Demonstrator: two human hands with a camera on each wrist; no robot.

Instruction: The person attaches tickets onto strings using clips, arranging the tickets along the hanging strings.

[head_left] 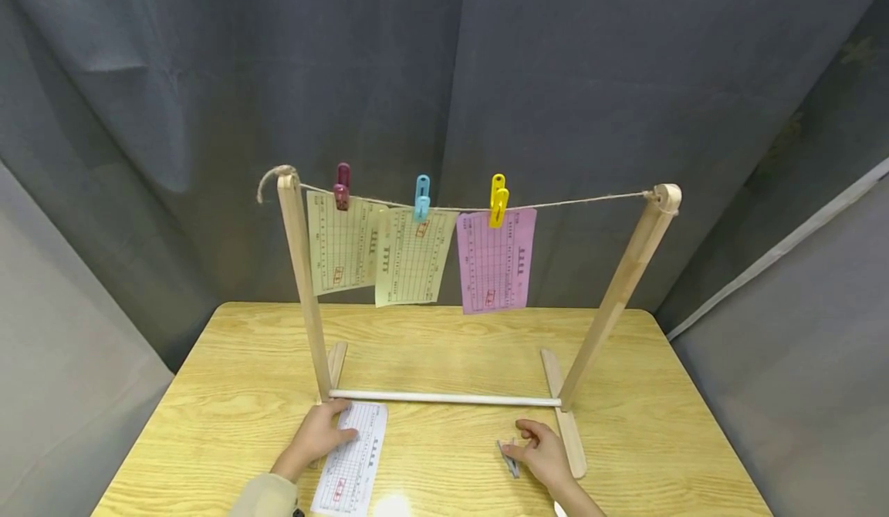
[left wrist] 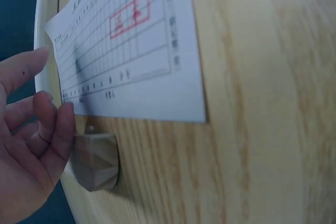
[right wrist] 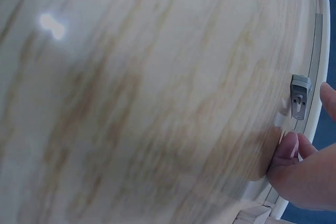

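Note:
A white printed slip with a red stamp lies flat on the table, left of the middle. My left hand is over its left edge, thumb and fingers spread apart; the left wrist view has this hand beside the slip. At right, a grey clothespin lies on the tabletop. My right hand is at it, thumb close to its top and fingers loosely bent. In the right wrist view the clothespin shows between the thumb and the fingers of that hand, not gripped.
A wooden frame with a left post and right post carries a string. Maroon, blue and yellow clothespins hold two yellow slips and a pink slip. A white bar joins the posts.

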